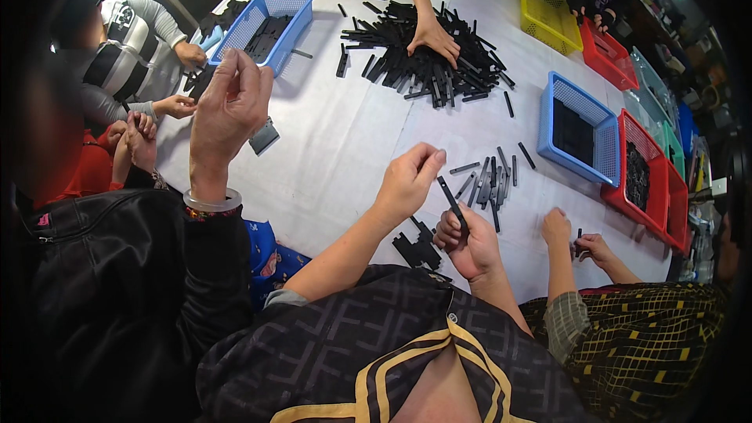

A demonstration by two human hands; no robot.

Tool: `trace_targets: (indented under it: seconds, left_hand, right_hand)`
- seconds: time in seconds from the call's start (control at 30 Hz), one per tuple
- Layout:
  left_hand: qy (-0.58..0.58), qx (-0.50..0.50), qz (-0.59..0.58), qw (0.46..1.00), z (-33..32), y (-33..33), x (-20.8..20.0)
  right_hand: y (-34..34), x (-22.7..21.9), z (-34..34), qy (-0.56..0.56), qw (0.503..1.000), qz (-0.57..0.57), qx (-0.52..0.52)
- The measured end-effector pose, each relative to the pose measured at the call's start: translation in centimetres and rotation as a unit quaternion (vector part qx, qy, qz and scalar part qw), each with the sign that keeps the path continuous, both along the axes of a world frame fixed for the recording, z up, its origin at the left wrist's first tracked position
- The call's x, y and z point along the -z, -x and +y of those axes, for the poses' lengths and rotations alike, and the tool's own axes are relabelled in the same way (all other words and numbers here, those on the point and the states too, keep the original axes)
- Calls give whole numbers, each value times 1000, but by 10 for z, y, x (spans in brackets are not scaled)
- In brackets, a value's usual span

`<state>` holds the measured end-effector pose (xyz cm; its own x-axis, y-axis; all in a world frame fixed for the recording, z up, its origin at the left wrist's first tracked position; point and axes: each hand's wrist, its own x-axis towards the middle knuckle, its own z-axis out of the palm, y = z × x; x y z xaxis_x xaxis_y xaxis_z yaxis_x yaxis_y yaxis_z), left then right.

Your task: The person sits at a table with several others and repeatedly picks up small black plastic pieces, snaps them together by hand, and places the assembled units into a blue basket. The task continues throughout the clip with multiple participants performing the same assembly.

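The right hand (468, 244) is gripping one end of a thin black strip (452, 200), clamped in a fist, while the left hand (410, 178) is pinching its upper end, over the white-covered desk (345, 141). Loose black strips (489, 180) are lying just beyond; a blue basket (581, 129) is sitting near the desk's right edge

bare cloth (345, 141) beyond loose strips (489, 180)
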<state>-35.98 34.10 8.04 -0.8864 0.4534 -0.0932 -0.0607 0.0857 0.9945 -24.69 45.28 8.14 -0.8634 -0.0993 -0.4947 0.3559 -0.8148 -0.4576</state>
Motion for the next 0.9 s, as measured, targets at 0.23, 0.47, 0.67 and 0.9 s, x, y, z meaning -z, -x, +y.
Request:
trace_targets:
  seconds: [0.23,0.47,0.67,0.9]
  left_hand:
    - [-290,189,54,937,48,-32,-68]
    - [-206,68,164,962,36,10,-35]
    - [-209,197,283,915,35,-28,-41]
    - [-226,223,302,899,38,-40,-44]
  right_hand:
    - [3,13,-31,-103,989,-105,-29]
    - [-4,7,-27,32,992,16,-120]
    - [-10,20,-34,21,995,-13,-98]
    - [-13,23,-36,21,992,-5,-127]
